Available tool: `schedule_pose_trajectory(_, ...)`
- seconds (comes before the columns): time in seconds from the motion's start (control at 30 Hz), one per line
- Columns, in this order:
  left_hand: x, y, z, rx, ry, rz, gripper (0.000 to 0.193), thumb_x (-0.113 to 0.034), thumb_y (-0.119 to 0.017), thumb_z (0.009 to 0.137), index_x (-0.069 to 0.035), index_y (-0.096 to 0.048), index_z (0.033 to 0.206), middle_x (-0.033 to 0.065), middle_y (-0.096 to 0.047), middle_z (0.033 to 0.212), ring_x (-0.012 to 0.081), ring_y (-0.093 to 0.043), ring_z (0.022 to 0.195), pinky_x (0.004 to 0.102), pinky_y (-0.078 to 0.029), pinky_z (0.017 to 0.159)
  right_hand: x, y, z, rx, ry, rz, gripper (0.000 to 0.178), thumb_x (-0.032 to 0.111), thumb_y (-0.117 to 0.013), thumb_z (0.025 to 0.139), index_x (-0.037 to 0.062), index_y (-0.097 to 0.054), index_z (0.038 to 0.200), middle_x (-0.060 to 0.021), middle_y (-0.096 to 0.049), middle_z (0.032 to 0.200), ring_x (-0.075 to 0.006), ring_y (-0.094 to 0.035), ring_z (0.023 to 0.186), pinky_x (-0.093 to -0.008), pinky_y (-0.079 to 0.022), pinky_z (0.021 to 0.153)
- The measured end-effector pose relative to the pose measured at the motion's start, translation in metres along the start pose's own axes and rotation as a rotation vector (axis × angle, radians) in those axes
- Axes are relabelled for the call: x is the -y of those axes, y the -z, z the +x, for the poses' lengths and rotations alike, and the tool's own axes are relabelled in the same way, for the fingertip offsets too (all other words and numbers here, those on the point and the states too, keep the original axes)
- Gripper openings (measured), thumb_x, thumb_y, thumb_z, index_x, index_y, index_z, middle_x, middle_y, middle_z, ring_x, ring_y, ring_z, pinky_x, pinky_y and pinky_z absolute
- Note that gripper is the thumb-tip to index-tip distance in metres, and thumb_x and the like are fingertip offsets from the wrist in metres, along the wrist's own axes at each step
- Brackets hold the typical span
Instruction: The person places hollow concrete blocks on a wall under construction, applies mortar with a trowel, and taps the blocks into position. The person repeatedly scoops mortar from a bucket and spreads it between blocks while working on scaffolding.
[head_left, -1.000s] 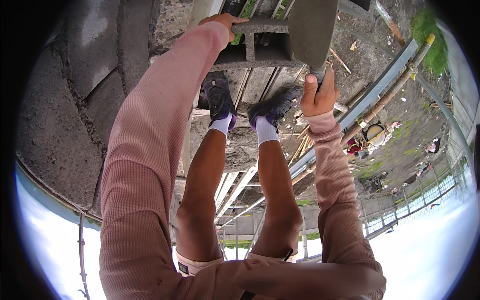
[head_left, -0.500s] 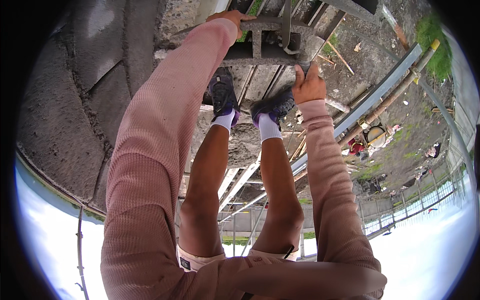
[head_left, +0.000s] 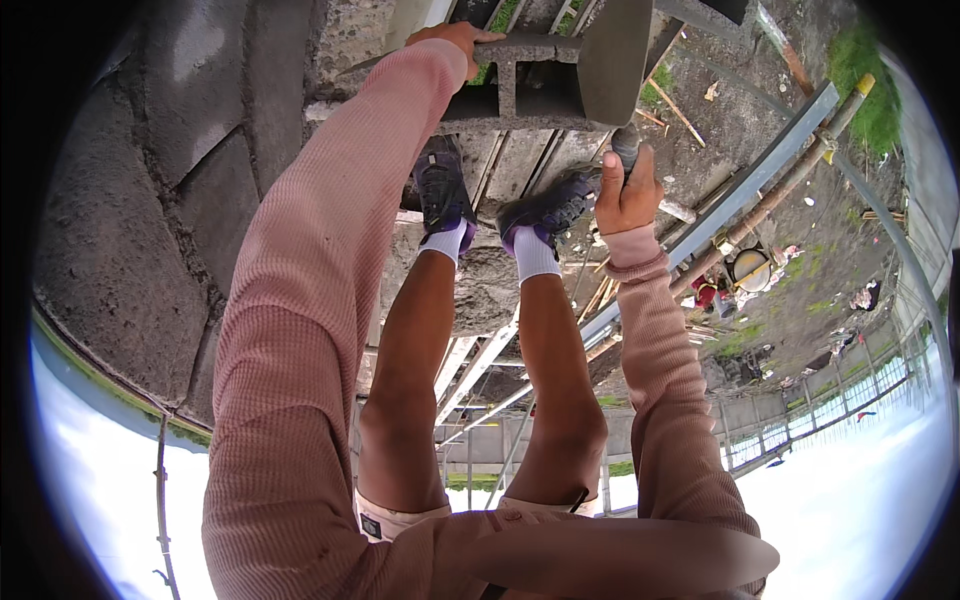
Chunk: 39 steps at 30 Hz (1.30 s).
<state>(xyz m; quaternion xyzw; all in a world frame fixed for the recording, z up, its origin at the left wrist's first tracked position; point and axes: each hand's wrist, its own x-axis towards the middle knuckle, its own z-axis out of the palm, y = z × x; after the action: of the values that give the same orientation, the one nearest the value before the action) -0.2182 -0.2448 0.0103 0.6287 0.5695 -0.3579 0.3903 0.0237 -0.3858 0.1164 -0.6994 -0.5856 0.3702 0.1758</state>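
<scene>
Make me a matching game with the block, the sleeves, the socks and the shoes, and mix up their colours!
Things:
1. hollow block
2. sleeves
3. socks
4. shoes

Colours:
a. white
b. dark with purple
c. grey
d. pink

Pairs: 1-c, 2-d, 3-a, 4-b. The left hand grips the block's top edge; the right hand is at its lower corner.

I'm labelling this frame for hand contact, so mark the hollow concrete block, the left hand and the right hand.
hollow concrete block [head_left: 610,60]: head view, flat grey end face.
left hand [head_left: 462,36]: head view, knuckles on the block's top edge.
right hand [head_left: 625,190]: head view, back of the hand.
</scene>
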Motion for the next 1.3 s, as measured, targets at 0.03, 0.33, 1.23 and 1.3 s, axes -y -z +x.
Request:
schedule_pose_trajectory(0.03, 0.000, 0.000, 0.000, -0.034, -0.014, 0.038, 0.074, -0.008, -0.061, 0.089, -0.055, -0.034, 0.140, 0.0034, -0.063, 0.125, 0.0186, -0.066, 0.068, 0.0349, -0.058, 0.059, -0.001, 0.008, -0.016, -0.015, -0.014, 0.060, 0.031, 0.027, -0.057, 0.094, -0.0002, -0.053, 0.107, -0.0188, -0.063, 0.070, -0.0364, -0.065, 0.060, -0.0397, -0.049, 0.052)
schedule_pose_trajectory(0.33, 0.009, -0.008, 0.016, -0.010, -0.044, -0.022, 0.074, -0.008, -0.062, 0.089, -0.052, -0.033, 0.142, 0.0068, -0.069, 0.110, 0.0188, -0.064, 0.066, 0.0356, -0.056, 0.062, -0.051, -0.023, -0.074, 0.100, -0.021, -0.185, 0.038, 0.026, -0.061, 0.091, 0.0001, -0.051, 0.115, -0.0211, -0.063, 0.074, -0.0404, -0.064, 0.062, -0.0424, -0.050, 0.051)
schedule_pose_trajectory(1.23, -0.130, 0.059, 0.010, -0.191, -0.771, 0.147, 0.061, 0.002, -0.066, 0.058, -0.020, -0.067, 0.114, 0.0103, -0.051, 0.136, 0.0293, -0.038, 0.135, 0.0507, -0.033, 0.107, -0.120, -0.033, -0.061, -0.202, -0.595, -0.332, 0.043, 0.048, -0.062, 0.085, 0.0132, -0.060, 0.110, -0.0169, -0.069, 0.093, -0.0402, -0.066, 0.084, -0.0508, -0.050, 0.072)
schedule_pose_trajectory(1.3, -0.144, 0.065, 0.004, -0.091, -0.727, 0.358, 0.045, -0.007, -0.069, 0.067, -0.025, -0.069, 0.107, 0.0055, -0.042, 0.145, 0.0245, -0.023, 0.144, 0.0581, -0.018, 0.113, -0.135, -0.038, -0.055, -0.171, -0.612, -0.317, 0.042, 0.048, -0.062, 0.085, 0.0141, -0.059, 0.111, -0.0155, -0.069, 0.096, -0.0401, -0.065, 0.088, -0.0504, -0.050, 0.074)
